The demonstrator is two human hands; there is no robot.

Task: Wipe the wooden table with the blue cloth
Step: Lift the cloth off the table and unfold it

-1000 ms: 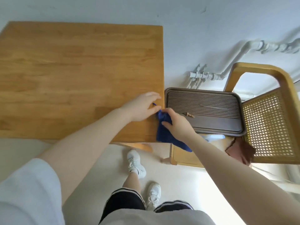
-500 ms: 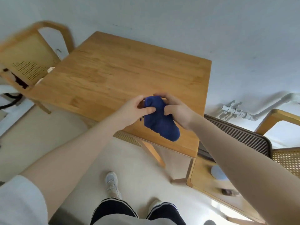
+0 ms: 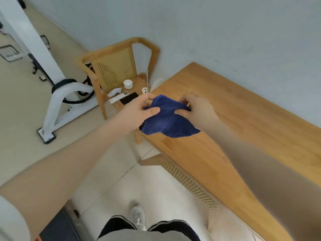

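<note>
The blue cloth [image 3: 169, 119] hangs bunched in the air over the near left corner of the wooden table [image 3: 243, 122]. My left hand [image 3: 139, 112] pinches its left side between thumb and fingers. My right hand [image 3: 198, 110] grips its right side, thumb pressed into the fabric. The cloth's lower part droops just above the table's edge; whether it touches the wood is unclear. The table runs from the middle of the view off to the lower right, against the pale wall.
A wooden chair with a cane back [image 3: 114, 66] stands left of the table, its seat holding a phone [image 3: 129, 98], a remote [image 3: 119, 97] and a small white cup [image 3: 128, 84]. A white metal stand [image 3: 52, 108] rises on the floor at left. My legs and shoe [image 3: 138, 218] are below.
My view has swung left, from the tray and right chair to the table's left corner and the left chair. Both hands carried the cloth along and now hold it spread wider.
</note>
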